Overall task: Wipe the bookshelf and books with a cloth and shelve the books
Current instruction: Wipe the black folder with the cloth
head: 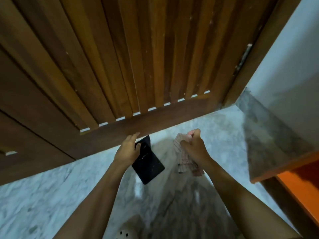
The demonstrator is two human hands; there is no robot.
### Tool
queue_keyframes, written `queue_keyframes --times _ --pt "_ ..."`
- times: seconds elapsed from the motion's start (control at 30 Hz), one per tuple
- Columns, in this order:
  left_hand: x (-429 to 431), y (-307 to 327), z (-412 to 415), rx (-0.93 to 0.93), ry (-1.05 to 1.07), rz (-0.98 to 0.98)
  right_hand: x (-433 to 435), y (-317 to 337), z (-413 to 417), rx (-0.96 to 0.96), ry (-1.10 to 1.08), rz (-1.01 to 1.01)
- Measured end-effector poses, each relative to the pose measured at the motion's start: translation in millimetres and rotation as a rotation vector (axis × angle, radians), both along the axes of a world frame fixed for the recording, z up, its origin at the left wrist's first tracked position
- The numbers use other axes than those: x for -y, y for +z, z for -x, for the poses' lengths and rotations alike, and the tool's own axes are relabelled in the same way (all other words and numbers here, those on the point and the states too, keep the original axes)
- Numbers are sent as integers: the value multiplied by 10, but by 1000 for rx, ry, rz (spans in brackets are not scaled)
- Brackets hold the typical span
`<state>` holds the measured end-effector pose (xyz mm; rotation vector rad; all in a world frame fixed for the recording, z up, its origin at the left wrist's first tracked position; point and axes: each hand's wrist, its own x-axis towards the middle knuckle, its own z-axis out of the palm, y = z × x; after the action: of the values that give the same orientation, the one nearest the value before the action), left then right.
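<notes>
My left hand [127,150] grips a flat black book-like object [148,163] by its upper edge, and it hangs tilted over the floor. Beside it my right hand [194,147] holds a bunched checked cloth [183,157], pinkish and pale, whose loose end dangles below my wrist. The two hands are level and a short gap apart. Both are held out in front of a slatted wooden door [120,57]. No bookshelf shows in this view.
The marble floor [43,195] spreads below. A white wall [290,75] with a grey skirting stands at right. An orange-edged wooden piece [296,175] juts in at the lower right. A pale perforated shoe [125,234] shows at the bottom.
</notes>
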<state>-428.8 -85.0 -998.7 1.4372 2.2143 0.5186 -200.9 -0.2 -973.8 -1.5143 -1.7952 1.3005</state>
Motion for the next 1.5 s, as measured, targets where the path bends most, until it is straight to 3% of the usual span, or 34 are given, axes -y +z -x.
queue_keyframes --times 0.13,0.33,0.57,0.73,0.87,1.03,1.17,1.5 --pt "-29 -212 55 -95 -84 30 -87 -367 4 98 56 102" --pt "-157 -331 49 -239 -213 84 -75 -653 -19 47 40 57" --pt "-146 -565 -48 -190 -251 65 -2 -762 -94 49 13 123" --pt "-160 -144 -286 -92 -92 30 -1 -462 -212 31 -79 15" --pt "-169 410 -515 -14 -109 -374 -62 26 -288 50 -94 -198" --pt "-180 1014 -728 236 -119 -527 -82 755 -476 -6 -220 -390" --pt "-14 1456 -978 299 -211 -641 29 1293 -624 -40 -230 -498" --pt "401 2330 -1680 419 -344 -927 385 1954 -1035 260 -210 -873"
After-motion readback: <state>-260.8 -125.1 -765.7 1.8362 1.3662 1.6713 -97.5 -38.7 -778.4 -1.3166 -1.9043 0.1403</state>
